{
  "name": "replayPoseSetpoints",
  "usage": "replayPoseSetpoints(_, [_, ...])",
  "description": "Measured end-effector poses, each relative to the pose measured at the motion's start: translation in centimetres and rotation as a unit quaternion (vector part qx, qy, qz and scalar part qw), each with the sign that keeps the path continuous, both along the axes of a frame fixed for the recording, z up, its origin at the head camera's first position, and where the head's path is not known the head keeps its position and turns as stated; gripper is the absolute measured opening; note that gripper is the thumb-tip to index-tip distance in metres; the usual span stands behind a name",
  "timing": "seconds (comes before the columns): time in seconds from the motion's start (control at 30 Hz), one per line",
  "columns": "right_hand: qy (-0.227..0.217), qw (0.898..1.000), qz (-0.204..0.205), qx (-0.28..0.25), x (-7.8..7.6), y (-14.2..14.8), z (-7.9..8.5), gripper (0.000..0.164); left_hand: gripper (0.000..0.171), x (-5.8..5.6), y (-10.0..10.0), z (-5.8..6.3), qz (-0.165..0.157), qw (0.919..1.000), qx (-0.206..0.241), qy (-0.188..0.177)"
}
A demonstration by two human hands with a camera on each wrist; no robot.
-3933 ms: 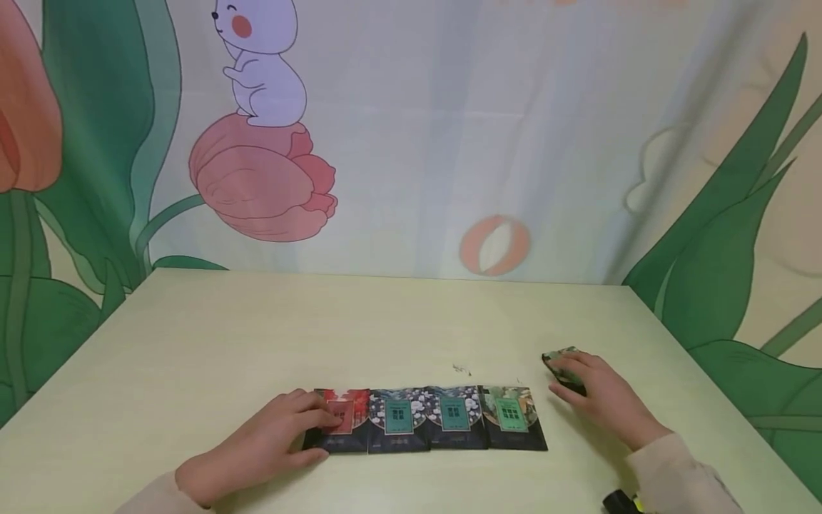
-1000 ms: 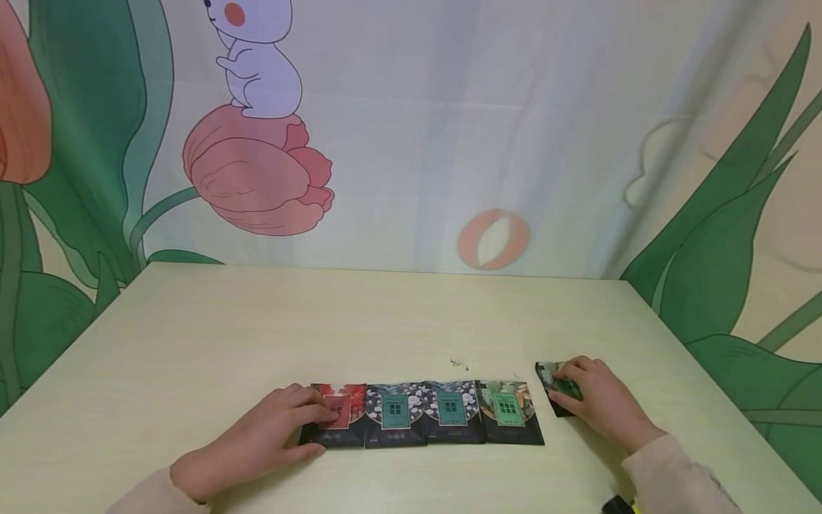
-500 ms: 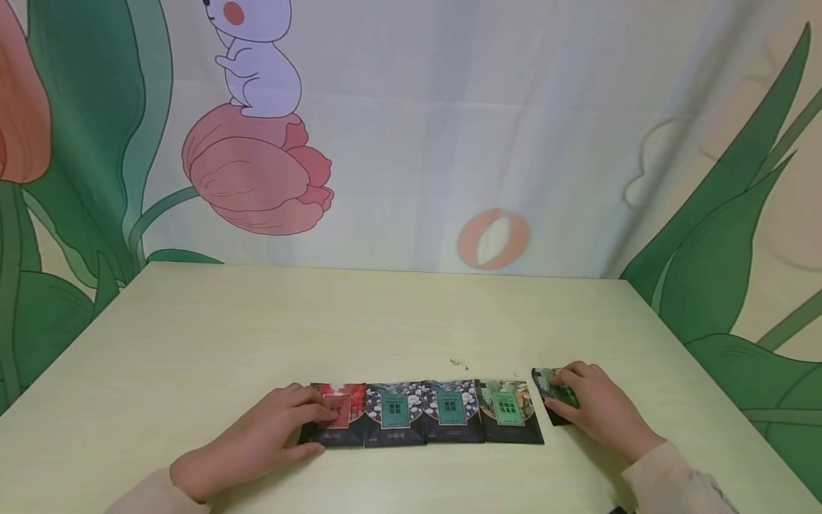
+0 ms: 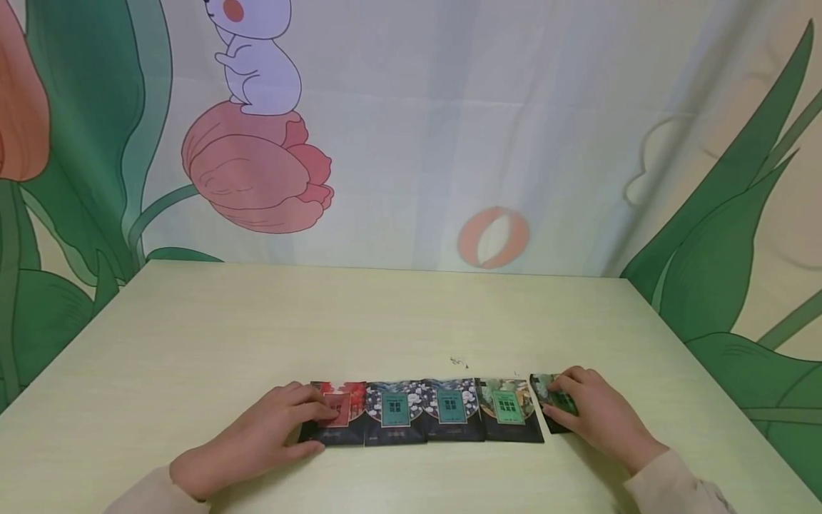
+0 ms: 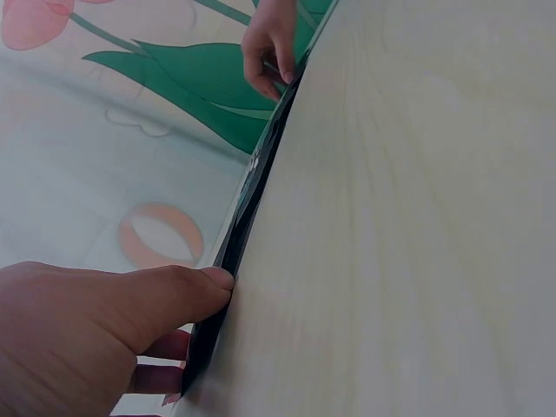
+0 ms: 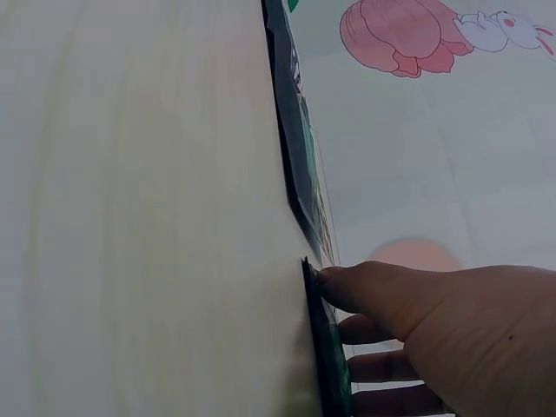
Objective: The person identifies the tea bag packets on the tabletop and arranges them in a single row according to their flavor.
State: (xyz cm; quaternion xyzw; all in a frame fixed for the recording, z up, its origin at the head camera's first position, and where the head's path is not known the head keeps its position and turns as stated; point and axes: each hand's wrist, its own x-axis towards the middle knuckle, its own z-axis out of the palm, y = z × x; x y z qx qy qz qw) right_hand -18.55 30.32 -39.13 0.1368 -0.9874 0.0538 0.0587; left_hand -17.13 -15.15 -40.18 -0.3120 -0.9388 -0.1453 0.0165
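A row of flat, dark-bottomed tea sachets lies on the table. At its left end is a red-labelled sachet (image 4: 349, 403), then two blue-flowered sachets (image 4: 394, 412) (image 4: 452, 410) and a green-labelled sachet (image 4: 511, 410). My left hand (image 4: 257, 442) rests on the red one, index finger on its label and thumb (image 5: 204, 291) at its near edge. My right hand (image 4: 600, 414) holds another green sachet (image 4: 541, 385) just right of the row, thumb (image 6: 343, 287) on its face near the left edge. A narrow gap separates it from the row. That hand covers most of it.
The pale wooden table (image 4: 308, 321) stretches to a printed cloth backdrop (image 4: 398, 143) with tulips and a white animal. Small dark specks (image 4: 459, 363) lie just behind the row.
My right hand has lowered the tilted green sachet to the table and brought it left and nearer, close to the row's right end. The left hand stays on the red sachet.
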Motion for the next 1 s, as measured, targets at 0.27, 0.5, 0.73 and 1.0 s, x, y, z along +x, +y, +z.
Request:
replayPoseSetpoints(0.27, [0.011, 1.0, 0.01, 0.006, 0.5, -0.2, -0.1, 0.032, 0.035, 0.0, 0.0, 0.1, 0.003, 1.0, -0.001, 0.002])
replayPoseSetpoints(0.5, [0.005, 1.0, 0.011, 0.015, 0.8, -0.5, 0.0, 0.032, 0.035, 0.0, 0.0, 0.0, 0.003, 1.0, -0.001, 0.0])
replayPoseSetpoints(0.73, [0.0, 1.0, 0.012, 0.02, 1.0, -0.6, 0.0, 0.032, 0.035, 0.0, 0.0, 0.0, 0.003, 1.0, -0.001, 0.002])
replayPoseSetpoints(1.0, [0.01, 1.0, 0.012, 0.019, 1.1, -0.5, -0.1, 0.031, 0.035, 0.0, 0.0, -0.1, 0.002, 1.0, 0.001, 0.0])
